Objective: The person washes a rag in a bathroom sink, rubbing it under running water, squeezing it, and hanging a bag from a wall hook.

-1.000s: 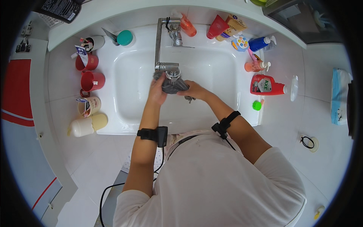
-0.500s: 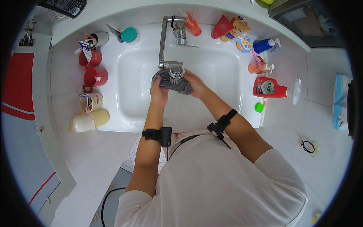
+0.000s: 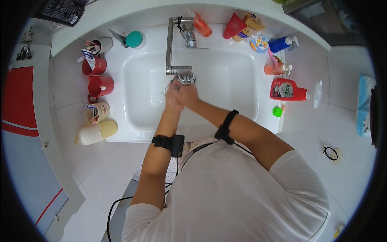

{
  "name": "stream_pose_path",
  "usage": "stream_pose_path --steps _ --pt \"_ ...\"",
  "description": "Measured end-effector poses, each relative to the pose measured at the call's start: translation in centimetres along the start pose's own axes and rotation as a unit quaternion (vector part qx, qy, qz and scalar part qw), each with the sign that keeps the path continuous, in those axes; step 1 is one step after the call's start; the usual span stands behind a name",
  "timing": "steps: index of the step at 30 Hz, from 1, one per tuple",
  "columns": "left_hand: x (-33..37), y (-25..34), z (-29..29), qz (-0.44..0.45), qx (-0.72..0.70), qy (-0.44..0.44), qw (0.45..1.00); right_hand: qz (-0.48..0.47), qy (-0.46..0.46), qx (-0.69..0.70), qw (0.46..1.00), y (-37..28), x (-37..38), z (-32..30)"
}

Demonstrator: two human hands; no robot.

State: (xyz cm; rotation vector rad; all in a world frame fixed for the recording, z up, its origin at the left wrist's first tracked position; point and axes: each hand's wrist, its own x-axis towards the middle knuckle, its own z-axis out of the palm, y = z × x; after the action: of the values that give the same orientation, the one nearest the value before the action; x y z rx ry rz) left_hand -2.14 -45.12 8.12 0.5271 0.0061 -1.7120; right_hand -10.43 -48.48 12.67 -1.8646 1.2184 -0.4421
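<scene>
My left hand [image 3: 173, 99] and my right hand [image 3: 188, 95] are pressed together over the white sink [image 3: 133, 101], just below the faucet's round metal head [image 3: 186, 79]. Both are closed, with fingers bunched against each other and somewhat blurred. Between them they grip a grey cloth, now almost wholly hidden; only a small dark edge of the cloth [image 3: 169, 86] shows beside the left fingers. Thin streaks that look like splashing water show left of my left hand. The faucet's jointed chrome arm [image 3: 169, 48] reaches from the back of the sink toward my hands.
Along the left rim stand a red mug [image 3: 100, 86], a cream cup [image 3: 100, 113] and a teal-lidded jar [image 3: 134, 39]. On the right are a red cleaner bottle [image 3: 288, 90], an orange pump bottle [image 3: 275, 69], a blue pump bottle [image 3: 279, 44] and a green cap [image 3: 277, 111].
The grey cloth was spread between my hands under the faucet; now it is bunched up and mostly hidden. My right hand has moved left against my left hand.
</scene>
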Motion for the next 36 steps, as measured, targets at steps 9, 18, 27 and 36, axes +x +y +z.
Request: stream_pose_path --steps 9,18,27,36 --pt "1.0 0.3 3.1 0.034 -0.012 0.118 0.992 0.059 0.201 0.062 0.976 1.8 1.0 1.3" --pt "1.4 0.3 0.5 0.03 0.083 0.051 0.995 0.101 0.218 0.103 0.965 1.5 1.7 1.7" --pt "-0.3 -1.3 2.4 0.038 0.097 0.117 0.988 0.072 0.283 0.15 0.945 2.1 1.8 1.1" --pt "-2.4 -0.9 1.5 0.003 0.113 0.163 0.98 0.027 0.084 0.045 0.995 4.7 3.9 -1.9"
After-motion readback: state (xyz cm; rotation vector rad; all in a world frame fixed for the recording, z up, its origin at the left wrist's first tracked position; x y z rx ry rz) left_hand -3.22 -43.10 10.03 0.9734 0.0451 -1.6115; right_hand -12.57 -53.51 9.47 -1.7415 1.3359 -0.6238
